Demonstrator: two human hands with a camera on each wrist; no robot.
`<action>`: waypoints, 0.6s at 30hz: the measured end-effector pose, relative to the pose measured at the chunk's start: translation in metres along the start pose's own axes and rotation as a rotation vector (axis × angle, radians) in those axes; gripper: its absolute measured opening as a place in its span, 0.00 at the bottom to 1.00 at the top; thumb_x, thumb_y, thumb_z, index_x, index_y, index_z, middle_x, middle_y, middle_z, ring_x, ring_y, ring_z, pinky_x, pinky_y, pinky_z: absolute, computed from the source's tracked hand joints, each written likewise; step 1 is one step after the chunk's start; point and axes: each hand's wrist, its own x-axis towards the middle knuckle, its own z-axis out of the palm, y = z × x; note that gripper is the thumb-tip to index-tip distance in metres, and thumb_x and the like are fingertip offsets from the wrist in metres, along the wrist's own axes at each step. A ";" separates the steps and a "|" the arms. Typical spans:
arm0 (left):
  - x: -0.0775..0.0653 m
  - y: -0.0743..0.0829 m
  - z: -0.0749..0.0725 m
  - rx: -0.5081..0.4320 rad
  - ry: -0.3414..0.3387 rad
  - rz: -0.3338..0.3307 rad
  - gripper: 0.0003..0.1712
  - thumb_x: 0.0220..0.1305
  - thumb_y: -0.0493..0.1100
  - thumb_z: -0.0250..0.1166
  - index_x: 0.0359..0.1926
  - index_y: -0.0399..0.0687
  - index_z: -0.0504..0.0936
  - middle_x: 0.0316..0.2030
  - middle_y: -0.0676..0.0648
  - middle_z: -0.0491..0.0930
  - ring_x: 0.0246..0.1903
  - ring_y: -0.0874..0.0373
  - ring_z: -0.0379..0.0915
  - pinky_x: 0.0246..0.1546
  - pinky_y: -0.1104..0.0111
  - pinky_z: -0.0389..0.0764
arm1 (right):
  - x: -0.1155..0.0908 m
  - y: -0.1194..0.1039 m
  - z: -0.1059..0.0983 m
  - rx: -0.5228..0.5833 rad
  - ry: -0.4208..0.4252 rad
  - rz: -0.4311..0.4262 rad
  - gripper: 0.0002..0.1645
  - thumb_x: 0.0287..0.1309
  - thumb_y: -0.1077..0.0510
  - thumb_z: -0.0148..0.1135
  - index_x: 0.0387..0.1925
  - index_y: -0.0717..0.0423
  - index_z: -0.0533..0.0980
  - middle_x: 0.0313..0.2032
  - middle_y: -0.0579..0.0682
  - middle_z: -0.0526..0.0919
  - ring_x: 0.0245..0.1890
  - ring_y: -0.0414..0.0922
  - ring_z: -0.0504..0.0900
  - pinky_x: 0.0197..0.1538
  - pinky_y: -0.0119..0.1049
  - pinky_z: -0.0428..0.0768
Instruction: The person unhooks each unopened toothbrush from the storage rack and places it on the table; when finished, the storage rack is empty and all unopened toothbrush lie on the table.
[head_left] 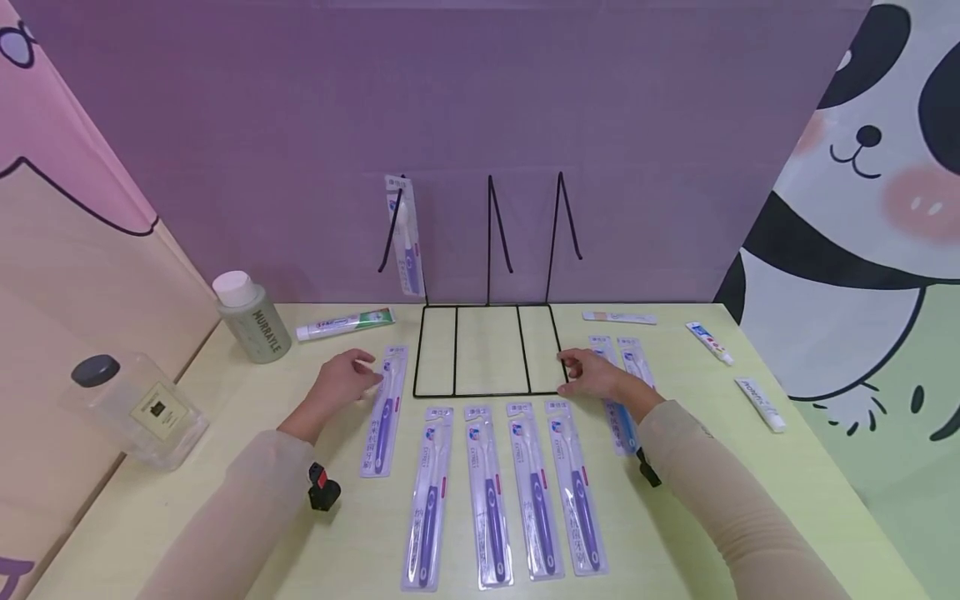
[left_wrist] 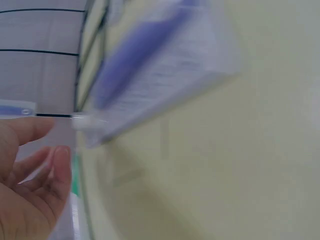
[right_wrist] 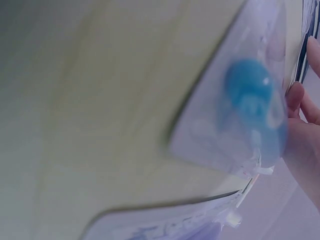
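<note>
Beside a purple packaged toothbrush (head_left: 382,412) on the left is my left hand (head_left: 341,387), fingers loosely bent with a gap between them and the thumb. In the left wrist view that hand (left_wrist: 32,175) holds nothing. A black wire rack (head_left: 487,394) with three upright hooks stands at the middle of the table. My right hand (head_left: 596,375) reaches to the rack's right side, fingertips and thumb apart at the wire, above two packaged toothbrushes, one blue (head_left: 621,429). On the rack's left hook hangs another packaged toothbrush (head_left: 405,242).
Several purple packaged toothbrushes (head_left: 491,500) lie in a row before the rack. Left stand a grey-green bottle (head_left: 258,325) and a clear bottle (head_left: 161,417), near a toothpaste tube (head_left: 345,324). Small tubes (head_left: 760,404) and a slim box (head_left: 619,317) lie at the right. A purple backdrop (head_left: 637,125) rises behind.
</note>
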 end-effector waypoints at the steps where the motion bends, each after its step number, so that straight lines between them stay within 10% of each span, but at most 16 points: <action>1: 0.005 0.005 -0.003 -0.029 0.031 0.028 0.24 0.59 0.41 0.61 0.55 0.36 0.68 0.43 0.39 0.74 0.32 0.49 0.75 0.29 0.64 0.77 | 0.000 0.000 0.000 0.001 0.001 0.002 0.41 0.47 0.60 0.69 0.62 0.57 0.60 0.49 0.53 0.64 0.42 0.47 0.64 0.41 0.38 0.68; 9: 0.060 0.061 -0.022 -0.399 0.301 0.258 0.21 0.62 0.35 0.57 0.56 0.37 0.64 0.54 0.41 0.68 0.53 0.51 0.64 0.51 0.63 0.69 | 0.001 0.001 -0.001 0.024 0.004 -0.001 0.41 0.46 0.61 0.69 0.62 0.58 0.61 0.50 0.54 0.64 0.43 0.48 0.64 0.41 0.39 0.68; 18: 0.083 0.107 -0.034 -0.701 0.334 0.369 0.30 0.61 0.28 0.55 0.62 0.40 0.55 0.56 0.39 0.64 0.57 0.51 0.60 0.56 0.65 0.63 | 0.002 0.003 0.001 -0.011 0.024 -0.006 0.41 0.44 0.60 0.70 0.61 0.57 0.63 0.45 0.52 0.66 0.41 0.46 0.65 0.41 0.38 0.68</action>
